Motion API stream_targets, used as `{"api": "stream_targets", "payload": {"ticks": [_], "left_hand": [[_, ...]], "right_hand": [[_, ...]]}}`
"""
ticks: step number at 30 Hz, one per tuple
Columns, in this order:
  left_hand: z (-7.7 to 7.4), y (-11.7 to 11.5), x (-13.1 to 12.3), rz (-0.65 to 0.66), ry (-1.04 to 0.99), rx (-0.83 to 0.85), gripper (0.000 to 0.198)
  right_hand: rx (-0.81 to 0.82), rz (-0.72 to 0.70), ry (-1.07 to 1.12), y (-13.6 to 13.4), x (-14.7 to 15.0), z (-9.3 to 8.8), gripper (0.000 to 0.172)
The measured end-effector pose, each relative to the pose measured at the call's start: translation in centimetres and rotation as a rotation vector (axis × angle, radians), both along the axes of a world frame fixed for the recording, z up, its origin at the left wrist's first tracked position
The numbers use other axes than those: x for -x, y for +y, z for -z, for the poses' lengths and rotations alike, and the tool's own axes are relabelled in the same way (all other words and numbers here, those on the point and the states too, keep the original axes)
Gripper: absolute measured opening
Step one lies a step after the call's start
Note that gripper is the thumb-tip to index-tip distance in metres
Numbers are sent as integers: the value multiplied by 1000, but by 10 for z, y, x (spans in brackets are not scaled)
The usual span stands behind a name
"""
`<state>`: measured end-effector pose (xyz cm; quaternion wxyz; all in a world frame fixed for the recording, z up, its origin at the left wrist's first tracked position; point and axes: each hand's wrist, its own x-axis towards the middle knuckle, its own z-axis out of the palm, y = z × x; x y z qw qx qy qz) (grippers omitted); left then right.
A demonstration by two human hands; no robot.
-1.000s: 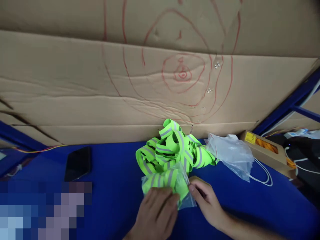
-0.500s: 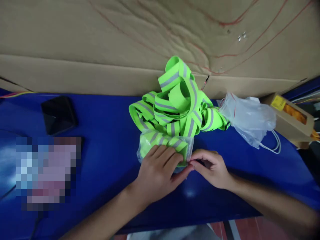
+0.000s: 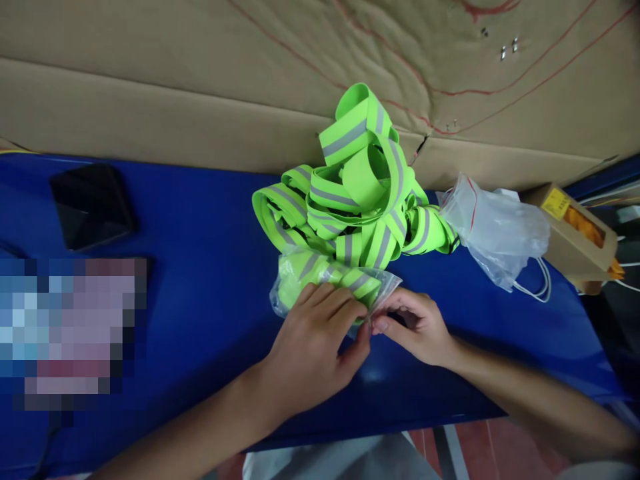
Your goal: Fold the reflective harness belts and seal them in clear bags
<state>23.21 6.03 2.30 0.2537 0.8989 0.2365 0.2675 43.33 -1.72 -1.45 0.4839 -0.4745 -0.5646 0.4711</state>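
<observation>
Clock directions are read from the clear plastic bag.

- Pale fabric [image 3: 340, 460], 6 o'clock, below the counter's near edge; beside it, reddish floor [image 3: 490, 447], 5 o'clock.
- Counter [image 3: 200, 267], glossy blue, bearing the items below.
- Left hand [image 3: 310, 333], bare, 6 to 7 o'clock. Palm down, fingers curled over the bag's near side; grip closed on the bag, thumb and forefinger at its near right corner.
- Right hand [image 3: 419, 327], bare, 4 o'clock. Grip closed on the same corner, thumb and forefinger pinching the film, just beside the left thumb.
- Clear plastic bag [image 3: 325, 270], one, at the middle of the counter, partly hidden by the left hand. Contents: green strap, grey-striped, folded up.
- Pixelated patch [image 3: 75, 327], 8 to 9 o'clock; contents unreadable.
- Black slab-like object [image 3: 93, 207], 9 to 10 o'clock, well apart from the hands.
- Fluorescent green strap pile [image 3: 360, 193], grey-striped, loosely looped, 12 to 1 o'clock, just beyond the bag.
- Translucent white bag [image 3: 500, 220], crumpled, between 2 and 3 o'clock, next to the pile's right end; white cord [image 3: 548, 280] looping out beside it.
- Cardboard box [image 3: 565, 247], just past the white bag; yellow label [image 3: 556, 204], orange contents showing through a window.
- Cardboard panel [image 3: 150, 107], 12 o'clock, behind everything, creased, with red drawn curves.
</observation>
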Motion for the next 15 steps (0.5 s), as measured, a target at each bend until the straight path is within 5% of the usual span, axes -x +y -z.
{"api": "stream_targets", "payload": {"ticks": [6, 10, 13, 15], "left_hand": [[-7, -5, 3, -58, -105, 172, 12], [-23, 9, 14, -151, -556, 765, 17], [-41, 26, 23, -70, -906, 1248, 17], [-49, 32, 27, -5, -1008, 1426, 14]], "right_hand": [[8, 45, -72, -1, 1, 0, 2], [80, 139, 66, 3, -4, -1, 24], [173, -2, 241, 4, -3, 1, 47], [228, 17, 237, 0, 2, 0, 50]]}}
